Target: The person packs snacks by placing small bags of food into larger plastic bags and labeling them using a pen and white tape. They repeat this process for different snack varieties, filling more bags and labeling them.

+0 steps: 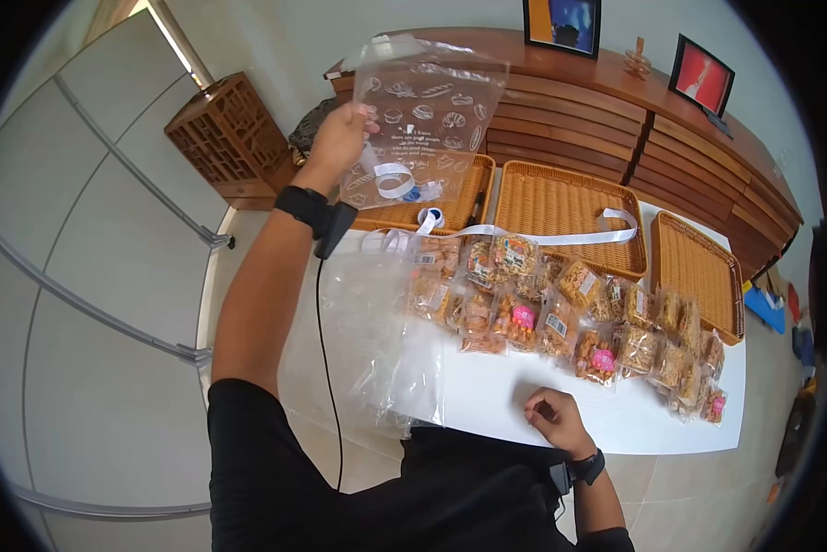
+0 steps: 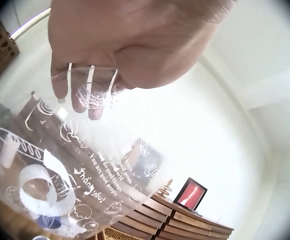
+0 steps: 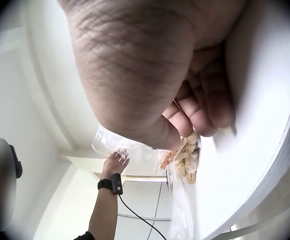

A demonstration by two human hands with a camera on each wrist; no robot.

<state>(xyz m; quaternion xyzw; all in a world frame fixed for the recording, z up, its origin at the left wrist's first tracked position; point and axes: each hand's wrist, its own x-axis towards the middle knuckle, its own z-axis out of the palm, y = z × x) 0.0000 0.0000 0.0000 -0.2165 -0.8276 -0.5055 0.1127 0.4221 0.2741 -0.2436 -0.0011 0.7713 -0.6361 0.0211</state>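
My left hand is raised over the far left of the table and pinches the edge of a clear bag printed with white pastry drawings. In the left wrist view the fingers show through the film of the printed bag. My right hand rests at the table's front edge, fingers loosely curled, holding nothing. Beyond it lie packaged snacks in rows, some with pink labels. More clear bags are spread on the table's left side.
Wicker trays stand along the back of the white table, with a white ribbon trailing across. A small roll sits near the left tray. Behind are a wooden cabinet and framed pictures. A black cable hangs from the left wrist.
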